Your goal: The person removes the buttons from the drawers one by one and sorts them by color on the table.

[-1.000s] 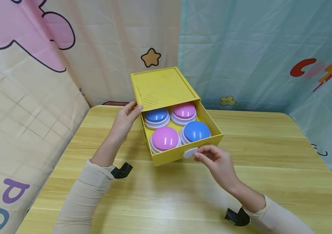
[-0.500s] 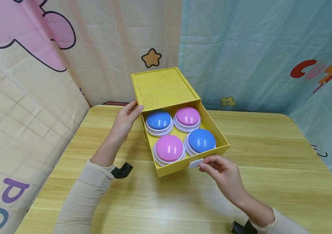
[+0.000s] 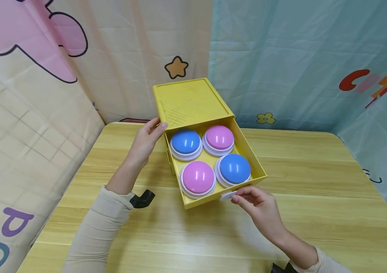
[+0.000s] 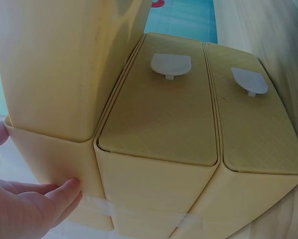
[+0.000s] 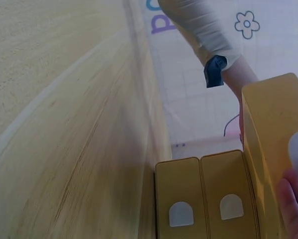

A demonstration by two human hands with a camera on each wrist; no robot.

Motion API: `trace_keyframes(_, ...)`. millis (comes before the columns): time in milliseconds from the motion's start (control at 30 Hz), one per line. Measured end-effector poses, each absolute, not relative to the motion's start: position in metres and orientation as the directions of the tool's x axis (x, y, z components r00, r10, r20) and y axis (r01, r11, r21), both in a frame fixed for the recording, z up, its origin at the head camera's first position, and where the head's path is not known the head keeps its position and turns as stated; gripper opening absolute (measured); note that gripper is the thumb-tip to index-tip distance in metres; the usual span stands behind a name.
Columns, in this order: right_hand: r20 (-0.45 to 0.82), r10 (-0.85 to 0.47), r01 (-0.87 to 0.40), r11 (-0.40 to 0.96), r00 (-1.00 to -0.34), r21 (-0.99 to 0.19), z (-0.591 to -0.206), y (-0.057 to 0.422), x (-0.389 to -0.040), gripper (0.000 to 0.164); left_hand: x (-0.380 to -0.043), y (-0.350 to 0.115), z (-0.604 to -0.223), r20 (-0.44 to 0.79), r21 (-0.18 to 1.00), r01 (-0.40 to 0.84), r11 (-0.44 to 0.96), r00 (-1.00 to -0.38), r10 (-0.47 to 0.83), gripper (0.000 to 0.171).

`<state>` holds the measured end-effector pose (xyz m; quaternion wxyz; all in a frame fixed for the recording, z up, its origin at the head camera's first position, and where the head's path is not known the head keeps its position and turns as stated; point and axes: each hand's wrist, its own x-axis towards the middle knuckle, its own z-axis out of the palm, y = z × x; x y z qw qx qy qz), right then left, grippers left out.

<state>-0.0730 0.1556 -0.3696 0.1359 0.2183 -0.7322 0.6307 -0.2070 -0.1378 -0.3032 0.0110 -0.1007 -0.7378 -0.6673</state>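
A yellow drawer cabinet (image 3: pixel 193 102) stands at the back of the table, turned slightly. Its top drawer (image 3: pixel 247 148) is pulled far out towards me. Inside sit two blue dome buttons (image 3: pixel 185 141) and two pink dome buttons (image 3: pixel 198 176), all on white round bases. My right hand (image 3: pixel 261 210) pinches the white handle (image 3: pixel 228 195) on the drawer's front. At the cabinet's front left corner, my left hand (image 3: pixel 142 142) grips the edge, thumb on top and fingers (image 4: pixel 67 191) against the side. Two lower drawers (image 4: pixel 159 109) are closed, each with a white tab handle (image 4: pixel 171 63).
The wooden table (image 3: pixel 166 239) extends in front of and beside the cabinet. Printed curtains (image 3: pixel 265 57) hang close behind and at the sides. A black wrist device (image 3: pixel 142 199) sticks out at the left cuff, another (image 3: pixel 280 268) at the right.
My right hand has drawn the top drawer further out towards me, bringing more of the buttons into view. The motion slows in the last half second. My left hand stays put.
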Motion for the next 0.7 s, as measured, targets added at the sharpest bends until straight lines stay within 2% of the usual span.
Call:
trace_keyframes(200, 0.493, -0.175, -0.523, 0.245, -0.852, -0.816, -0.362, 0.164, -0.071, 0.020, -0.206, -0.138, -0.302, 0.149, 0.983, 0.161, 0.092, -0.980, 0.130, 0.063)
trace_keyframes(367, 0.551, -0.192, -0.583, 0.287, -0.812, -0.760, -0.345, 0.175, -0.069, 0.028, -0.206, -0.138, -0.302, 0.144, 0.983, 0.157, 0.094, -0.981, 0.127, 0.064)
trace_keyframes(567, 0.652, -0.239, -0.686, 0.389, -0.719, -0.615, -0.315, 0.186, -0.076, 0.037, -0.206, -0.137, -0.302, 0.148, 0.983, 0.160, 0.093, -0.980, 0.132, 0.063)
trace_keyframes(700, 0.655, -0.312, -0.708, 0.484, -0.689, -0.514, -0.296, 0.189, -0.086, 0.044, -0.207, -0.138, -0.302, 0.141, 0.983, 0.154, 0.096, -0.982, 0.126, 0.063)
